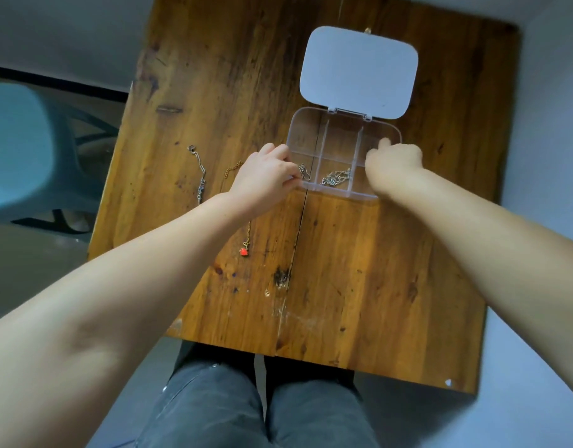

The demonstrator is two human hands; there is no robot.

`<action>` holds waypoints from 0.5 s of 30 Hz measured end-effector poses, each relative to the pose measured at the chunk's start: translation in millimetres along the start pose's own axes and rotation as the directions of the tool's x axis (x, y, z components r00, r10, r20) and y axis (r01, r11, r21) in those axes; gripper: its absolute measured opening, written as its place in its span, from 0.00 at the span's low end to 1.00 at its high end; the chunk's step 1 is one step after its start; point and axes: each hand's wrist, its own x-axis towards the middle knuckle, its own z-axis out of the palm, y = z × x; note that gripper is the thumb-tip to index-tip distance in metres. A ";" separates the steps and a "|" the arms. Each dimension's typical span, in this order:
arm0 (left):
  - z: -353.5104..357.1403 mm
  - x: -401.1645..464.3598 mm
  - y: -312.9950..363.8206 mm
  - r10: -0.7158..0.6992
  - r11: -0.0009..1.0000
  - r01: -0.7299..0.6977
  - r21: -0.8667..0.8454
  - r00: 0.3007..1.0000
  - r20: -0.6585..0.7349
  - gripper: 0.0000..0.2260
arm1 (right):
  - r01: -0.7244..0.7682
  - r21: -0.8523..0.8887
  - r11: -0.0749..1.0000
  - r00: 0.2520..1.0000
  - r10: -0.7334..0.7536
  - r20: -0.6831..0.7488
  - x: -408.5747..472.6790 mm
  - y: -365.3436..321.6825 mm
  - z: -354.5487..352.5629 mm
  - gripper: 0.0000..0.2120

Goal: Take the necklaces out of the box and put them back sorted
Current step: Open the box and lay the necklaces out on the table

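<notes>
A clear plastic box (314, 122) with several compartments lies open on the wooden table, its white lid (359, 71) folded back. A silver necklace (336, 177) lies in the near middle compartment. Another silver chain (304, 172) shows in the near left compartment, right at the fingertips of my left hand (267, 174), which rests against the box's left side with fingers curled. My right hand (393, 163) covers the box's near right corner, one finger pointing up over the rim. A silver necklace (200, 176) and a gold chain with a red heart pendant (244, 251) lie on the table, left of the box.
The wooden table (359, 270) has a seam down its middle. A pale blue plastic stool (23, 150) stands on the floor at the left. My knees in grey trousers (256, 409) are under the table's near edge.
</notes>
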 end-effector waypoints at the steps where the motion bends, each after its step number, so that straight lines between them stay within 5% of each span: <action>1: 0.2 -0.2 0.1 0.000 1.000 0.000 0.003 1.000 -0.003 0.08 | -0.011 0.000 1.000 1.000 0.011 -0.017 -0.7 -2.0 2.1 0.24; 11: 3.3 1.1 -0.8 0.007 1.000 -0.006 0.017 1.000 -0.020 0.08 | -0.016 0.065 0.998 0.997 0.021 -0.078 -5.6 3.0 1.0 0.16; 15: 4.6 0.6 -1.4 0.009 1.000 -0.008 0.014 0.999 -0.035 0.08 | -0.003 0.107 0.994 0.994 0.015 -0.113 -8.2 8.0 8.5 0.21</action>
